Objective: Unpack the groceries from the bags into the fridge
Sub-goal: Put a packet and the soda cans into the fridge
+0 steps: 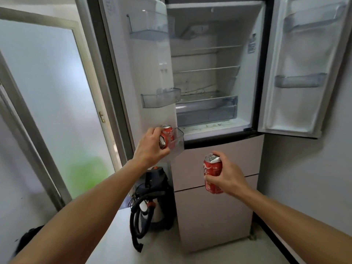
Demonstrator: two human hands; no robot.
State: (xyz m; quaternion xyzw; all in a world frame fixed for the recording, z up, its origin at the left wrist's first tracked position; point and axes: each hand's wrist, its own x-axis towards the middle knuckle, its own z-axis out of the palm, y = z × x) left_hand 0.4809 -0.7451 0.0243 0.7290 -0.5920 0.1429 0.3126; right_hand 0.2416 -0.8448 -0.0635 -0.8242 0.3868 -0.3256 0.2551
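Red cola can is gripped by the left hand, fingers curled round its body, at the clear lowest door bin just right of that hand. The can is seen tilted, one silver end turned toward the camera, partly behind the bin wall. A second can is held upright in the right hand, thumb and fingers wrapped round it, below and right of the left hand, in front of the closed drawer front. Step judged: seating the first can. It should be righted before release, lowered until its base lies flat on the bin floor, and slid to one end so that room is left for the second. Left arm is extended forward and up; right arm is half extended, held lower. Whether another can already stands behind the gripped one cannot be told.
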